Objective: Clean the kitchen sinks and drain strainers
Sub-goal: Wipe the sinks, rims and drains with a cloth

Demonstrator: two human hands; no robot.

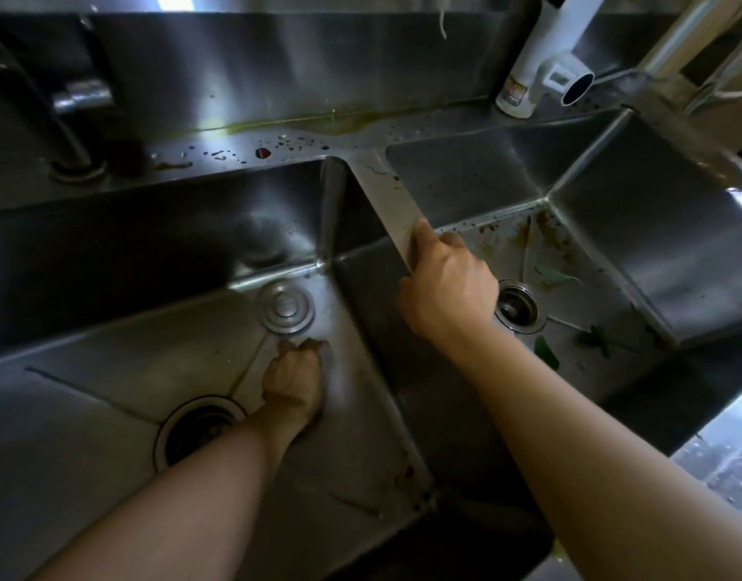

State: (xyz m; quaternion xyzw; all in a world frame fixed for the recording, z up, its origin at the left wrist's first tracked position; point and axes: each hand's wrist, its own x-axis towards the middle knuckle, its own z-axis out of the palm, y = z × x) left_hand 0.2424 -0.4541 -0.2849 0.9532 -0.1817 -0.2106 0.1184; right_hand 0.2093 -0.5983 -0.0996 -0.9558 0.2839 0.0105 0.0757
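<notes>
A steel double sink fills the view. In the left basin (pixel 109 371), my left hand (pixel 294 383) is down on the floor with its fingers curled around a grey pad (pixel 328 353) that barely shows and is blurred. A round drain stopper (pixel 285 310) lies just beyond that hand. The left drain (pixel 199 429) stands uncovered beside my wrist. My right hand (pixel 445 287) grips the divider (pixel 396 195) between the basins, thumb on top. The right basin (pixel 612 228) holds a drain strainer (pixel 519 307), green leaf scraps (pixel 545 354) and brown residue.
A faucet base (pixel 73 161) stands at the back left. A white bottle (pixel 528 77) with a white fitting sits on the back ledge, which is spotted with droplets and a greenish smear (pixel 302 123). A wet counter edge (pixel 721 450) lies at the right.
</notes>
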